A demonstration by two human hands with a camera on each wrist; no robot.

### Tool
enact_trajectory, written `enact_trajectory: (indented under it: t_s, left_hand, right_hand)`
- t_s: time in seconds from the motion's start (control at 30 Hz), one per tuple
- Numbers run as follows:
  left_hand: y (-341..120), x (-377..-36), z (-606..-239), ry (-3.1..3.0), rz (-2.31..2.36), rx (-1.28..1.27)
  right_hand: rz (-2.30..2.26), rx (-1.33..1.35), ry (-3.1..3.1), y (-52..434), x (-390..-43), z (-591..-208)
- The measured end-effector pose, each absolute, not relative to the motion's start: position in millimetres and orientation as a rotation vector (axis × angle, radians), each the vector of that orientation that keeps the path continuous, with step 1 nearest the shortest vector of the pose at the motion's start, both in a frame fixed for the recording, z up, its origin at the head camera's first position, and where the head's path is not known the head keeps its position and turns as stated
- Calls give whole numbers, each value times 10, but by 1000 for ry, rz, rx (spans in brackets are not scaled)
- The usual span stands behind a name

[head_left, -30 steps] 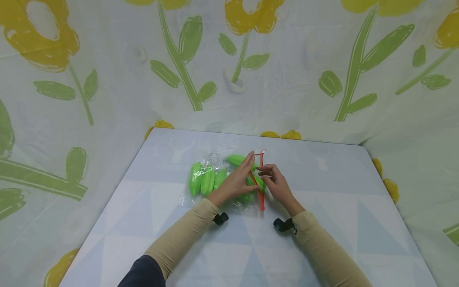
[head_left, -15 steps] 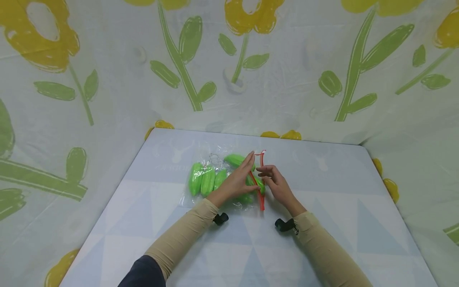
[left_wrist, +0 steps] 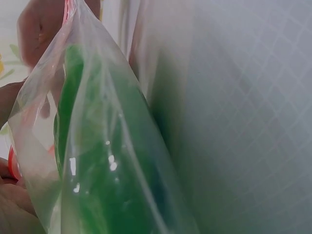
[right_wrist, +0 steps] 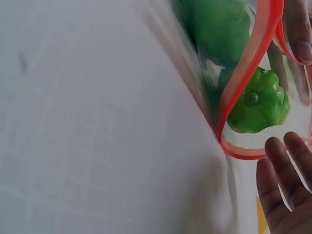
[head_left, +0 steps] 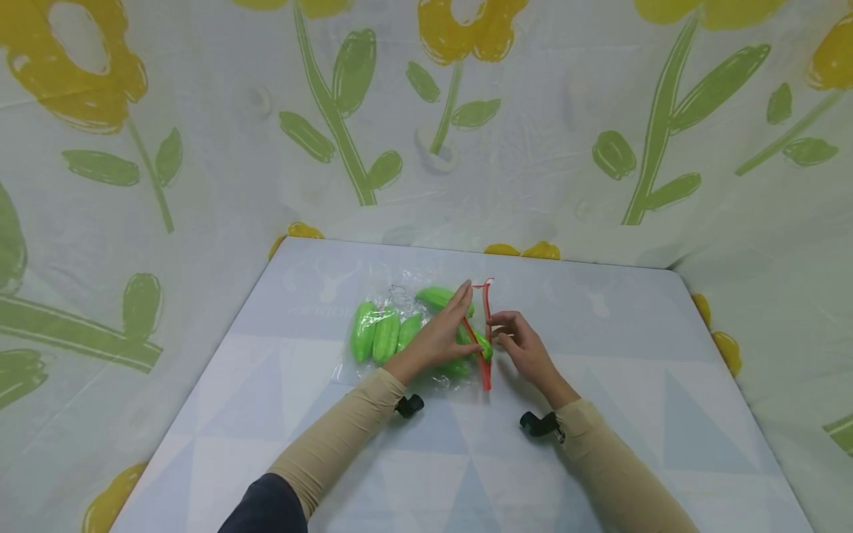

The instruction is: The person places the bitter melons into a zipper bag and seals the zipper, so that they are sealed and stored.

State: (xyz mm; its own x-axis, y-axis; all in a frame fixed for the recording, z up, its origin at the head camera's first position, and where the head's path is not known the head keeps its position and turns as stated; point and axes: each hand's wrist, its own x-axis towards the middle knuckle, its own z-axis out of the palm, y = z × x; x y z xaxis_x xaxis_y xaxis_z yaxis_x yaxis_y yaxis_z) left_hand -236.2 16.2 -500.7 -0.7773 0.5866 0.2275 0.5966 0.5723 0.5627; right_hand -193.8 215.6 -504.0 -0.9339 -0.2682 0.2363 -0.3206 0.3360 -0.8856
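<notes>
Pale blue-grey with faint triangles, the bench [head_left: 600, 414] carries everything, and a cloth printed with yellow flowers and green leaves [head_left: 200, 148] hangs behind and to both sides of it. Near the far middle of the bench lies a clear plastic bag [head_left: 400, 333] on its side, its mouth turned to the person's right and edged with a red zip strip [head_left: 486, 333]. Inside the bag sit several green toy vegetables [head_left: 376, 337], ridged and glossy; three lie side by side at the closed end, another lies across the far side, and the rest are under the left hand. The right wrist view shows one with a small round button end just inside the parted red strip [right_wrist: 246, 73], which gapes in a loop.

Both forearms wear tan sleeves. The left hand [head_left: 443, 337] rests on the bag with fingers fairly straight, fingertips reaching up to the far part of the strip; its grip is open, merely pressing. The right hand [head_left: 523, 344] sits just beside the bag's mouth, fingers curled, its grip pinching the red strip about midway along.
</notes>
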Motion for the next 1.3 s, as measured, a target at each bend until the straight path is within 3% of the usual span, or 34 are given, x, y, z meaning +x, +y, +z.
enact_trajectory:
  t_s: [0.23, 0.73, 1.3]
  left_hand:
    - [161, -2358, -5017, -2772, -1010, -1029]
    - [153, -2368, -5036, -2760, -1007, -1045]
    - [161, -2360, -5033, -2767, -988, -1037]
  right_hand:
    - [1673, 493, -2569, 2179, -1874, -5033]
    - [1479, 364, -2747, 2320, -1943, -5387]
    - [1516, 500, -2744, 2321, -1861, -5375]
